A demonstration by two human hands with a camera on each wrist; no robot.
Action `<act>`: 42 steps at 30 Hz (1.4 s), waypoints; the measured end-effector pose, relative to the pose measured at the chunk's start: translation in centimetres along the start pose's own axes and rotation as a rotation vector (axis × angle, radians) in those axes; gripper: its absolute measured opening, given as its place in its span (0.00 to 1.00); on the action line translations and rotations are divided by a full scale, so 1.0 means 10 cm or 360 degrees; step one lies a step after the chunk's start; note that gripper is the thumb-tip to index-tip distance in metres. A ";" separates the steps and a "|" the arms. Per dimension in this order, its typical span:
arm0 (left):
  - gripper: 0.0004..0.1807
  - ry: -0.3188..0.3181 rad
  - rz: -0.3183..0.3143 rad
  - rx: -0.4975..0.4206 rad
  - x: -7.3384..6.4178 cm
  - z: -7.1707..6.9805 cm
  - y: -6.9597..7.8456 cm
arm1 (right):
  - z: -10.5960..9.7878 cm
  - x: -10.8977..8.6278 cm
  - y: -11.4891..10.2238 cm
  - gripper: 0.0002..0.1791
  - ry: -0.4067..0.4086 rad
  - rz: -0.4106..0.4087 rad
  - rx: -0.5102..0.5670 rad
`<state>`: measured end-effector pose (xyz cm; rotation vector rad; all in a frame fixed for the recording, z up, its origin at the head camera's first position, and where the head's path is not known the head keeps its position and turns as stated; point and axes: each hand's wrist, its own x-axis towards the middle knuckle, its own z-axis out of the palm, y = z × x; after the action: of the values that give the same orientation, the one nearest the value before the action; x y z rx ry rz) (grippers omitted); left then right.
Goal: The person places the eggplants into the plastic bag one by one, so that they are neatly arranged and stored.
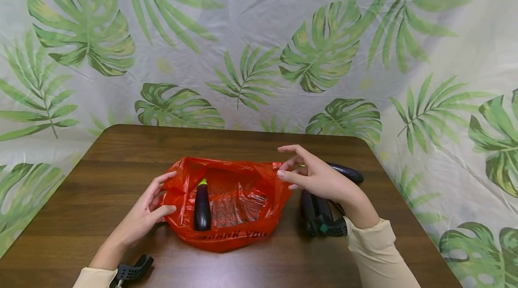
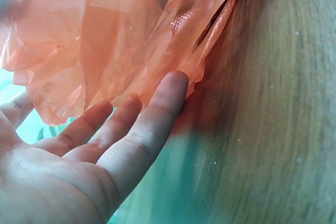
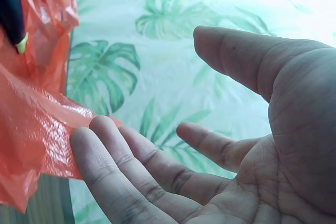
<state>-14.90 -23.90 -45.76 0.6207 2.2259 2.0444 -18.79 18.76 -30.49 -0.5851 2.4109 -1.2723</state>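
A red plastic bag (image 1: 226, 244) with black lettering lies wide open on the table. Inside it, toward the left, is a dark purple eggplant (image 1: 202, 207) with a green stem end. My left hand (image 1: 147, 202) is at the bag's left side, its extended fingers (image 2: 170, 90) touching the outside of the plastic. Beside the bag's right rim is my right hand (image 1: 313, 173), thumb and fingers spread apart; its fingertips (image 3: 84, 140) meet or nearly meet the red plastic. Another eggplant (image 1: 350, 173) lies behind the right hand, partly hidden by it.
Black wrist gear (image 1: 333, 227) sits under the right wrist, close to a dark shape that I cannot make out. More black gear (image 1: 135, 270) is at the left wrist. The brown wooden table (image 1: 133, 144) ends at a leaf-patterned cloth (image 1: 251, 23).
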 end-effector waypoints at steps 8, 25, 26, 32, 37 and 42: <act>0.40 -0.0012 0.0004 -0.0019 0.00 0.00 -0.01 | -0.07 -0.10 0.14 0.36 0.0029 0.0037 0.0098; 0.40 -0.0017 -0.0016 0.0000 0.00 -0.01 -0.02 | -0.14 -0.31 0.53 0.37 0.0121 0.0126 0.0104; 0.40 -0.0018 -0.0016 0.0000 0.00 -0.01 -0.02 | -0.14 -0.31 0.55 0.37 0.0122 0.0139 0.0104; 0.40 -0.0020 -0.0011 -0.0004 0.00 -0.01 -0.02 | -0.15 -0.34 0.67 0.40 0.0145 0.0199 0.0075; 0.40 -0.0027 -0.0002 -0.0015 0.00 0.00 -0.02 | -0.15 -0.35 0.77 0.41 0.0167 0.0253 0.0028; 0.40 -0.0036 0.0001 -0.0025 0.00 -0.01 -0.02 | -0.14 -0.34 0.85 0.41 0.0167 0.0305 0.0019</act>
<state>-14.98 -23.97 -45.91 0.6398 2.1953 2.0424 -18.23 25.82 -36.52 -0.2819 2.4729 -1.2627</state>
